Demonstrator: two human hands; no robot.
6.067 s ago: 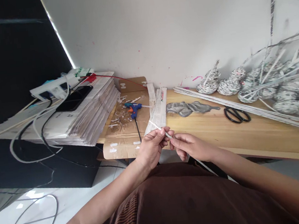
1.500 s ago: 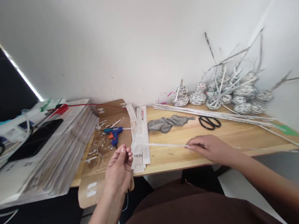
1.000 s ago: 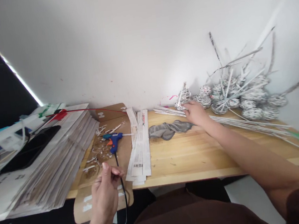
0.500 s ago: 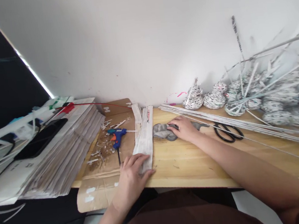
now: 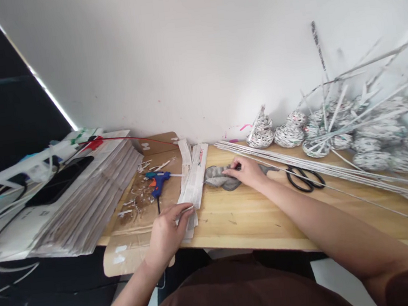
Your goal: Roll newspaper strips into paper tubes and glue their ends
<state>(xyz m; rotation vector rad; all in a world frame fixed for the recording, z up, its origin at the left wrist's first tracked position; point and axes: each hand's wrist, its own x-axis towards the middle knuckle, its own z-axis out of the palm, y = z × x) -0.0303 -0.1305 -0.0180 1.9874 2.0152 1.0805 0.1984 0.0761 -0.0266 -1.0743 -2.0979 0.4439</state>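
My left hand (image 5: pixel 168 230) is closed at the near end of the newspaper strips (image 5: pixel 195 178), with thumb and fingers pinched on a strip's edge. The strips lie partly over the cardboard and partly on the wooden table. My right hand (image 5: pixel 245 172) rests over a crumpled grey cloth (image 5: pixel 221 178), thumb and fingertips drawn together at it; what they hold, if anything, is too small to make out. Just right of that hand lie black-handled scissors (image 5: pixel 305 178), beneath long thin paper rods (image 5: pixel 281 156).
A blue glue gun (image 5: pixel 159 183) and paper scraps lie on the brown cardboard (image 5: pixel 125 238). At the left, a tall paper stack (image 5: pixel 95 200) carries a phone (image 5: pixel 60 180) and power strip (image 5: pixel 39 164). Woven paper forms (image 5: pixel 290 133) line the wall at the right.
My left hand has moved left and its fingers have closed on a strip's edge. The thumb and fingertips of my right hand have lifted slightly over the cloth. The camera view has shifted a little.
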